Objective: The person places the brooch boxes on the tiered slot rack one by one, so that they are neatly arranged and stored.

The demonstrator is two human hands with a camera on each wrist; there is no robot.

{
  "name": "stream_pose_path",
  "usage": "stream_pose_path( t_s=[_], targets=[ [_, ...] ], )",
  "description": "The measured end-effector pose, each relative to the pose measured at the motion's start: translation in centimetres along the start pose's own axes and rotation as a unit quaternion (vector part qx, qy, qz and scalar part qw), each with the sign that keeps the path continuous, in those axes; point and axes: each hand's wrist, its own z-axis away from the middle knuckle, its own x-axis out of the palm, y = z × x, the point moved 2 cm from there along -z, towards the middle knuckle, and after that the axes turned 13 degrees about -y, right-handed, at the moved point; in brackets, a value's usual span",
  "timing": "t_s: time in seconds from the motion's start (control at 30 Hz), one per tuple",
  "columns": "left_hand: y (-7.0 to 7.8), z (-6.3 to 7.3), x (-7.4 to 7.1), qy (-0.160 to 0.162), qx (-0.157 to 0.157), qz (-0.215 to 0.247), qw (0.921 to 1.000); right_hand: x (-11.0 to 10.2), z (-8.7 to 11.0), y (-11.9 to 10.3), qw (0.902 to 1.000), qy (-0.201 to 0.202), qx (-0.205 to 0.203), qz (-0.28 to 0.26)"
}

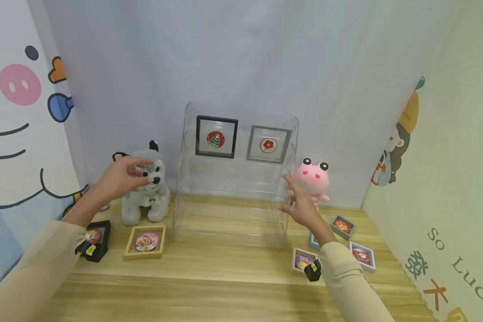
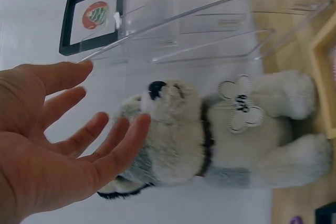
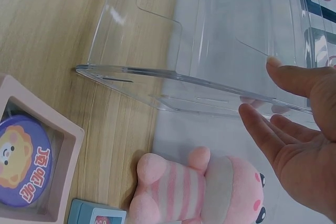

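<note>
Beige sleeves (image 1: 352,277) lie nearest; far on the table (image 1: 209,295) stands a clear acrylic rack (image 1: 233,181), the left hand (image 1: 120,180) empty to its left, the right hand (image 1: 304,206) loosely spread around its right edge, contact unclear.

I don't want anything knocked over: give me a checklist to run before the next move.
1. Clear stand upright on the table: ok.
2. Black frame and grey frame in the stand's top tier: ok.
3. Left grip empty: ok.
4. Right grip off the stand: cannot tell; it is at the side panel, contact unclear.
5. Room beyond the left grip: probably not ok; the plush dog sits behind it.
6. Yellow frame face up: ok.
</note>
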Motion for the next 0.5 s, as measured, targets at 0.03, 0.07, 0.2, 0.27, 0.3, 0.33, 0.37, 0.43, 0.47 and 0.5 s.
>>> stream_pose_path(
  t_s=[0.03,0.07,0.2,0.27,0.3,0.33,0.37,0.43,0.47,0.5],
  targets=[
    [-0.5,0.5,0.4,-0.016,-0.003,0.011,0.9998,0.0,0.0,0.0,1.0000,0.001,0.000,0.003],
    [-0.9,0.9,0.8,-0.031,-0.005,0.018,0.9993,0.0,0.0,0.0,1.0000,0.003,0.001,0.006],
    [-2.3,2.6,2.4,-0.086,-0.002,0.032,0.9958,-0.1,0.0,0.1,0.9998,0.006,0.005,0.018],
    [-2.9,3.3,3.1,-0.114,-0.009,0.033,0.9929,-0.1,0.0,0.1,0.9998,0.006,0.006,0.018],
    [-3.2,3.6,3.5,-0.128,-0.011,0.037,0.9911,-0.1,0.0,0.1,0.9998,0.007,0.005,0.018],
    [-3.6,3.9,3.8,-0.138,-0.017,0.041,0.9894,-0.1,0.0,0.1,0.9998,0.007,0.003,0.018],
    [-4.0,4.1,4.2,-0.151,-0.022,0.054,0.9869,-0.1,0.0,0.0,0.9998,0.008,0.003,0.019],
    [-4.8,4.5,4.8,-0.165,-0.038,0.071,0.9829,-0.1,0.0,0.0,0.9998,0.007,0.003,0.019],
    [-5.2,4.6,5.0,-0.171,-0.043,0.079,0.9811,-0.1,0.0,0.0,0.9998,0.007,0.003,0.020],
    [-5.8,4.7,5.3,-0.173,-0.048,0.082,0.9802,-0.1,0.0,0.0,0.9998,0.007,0.003,0.019]
  ],
)
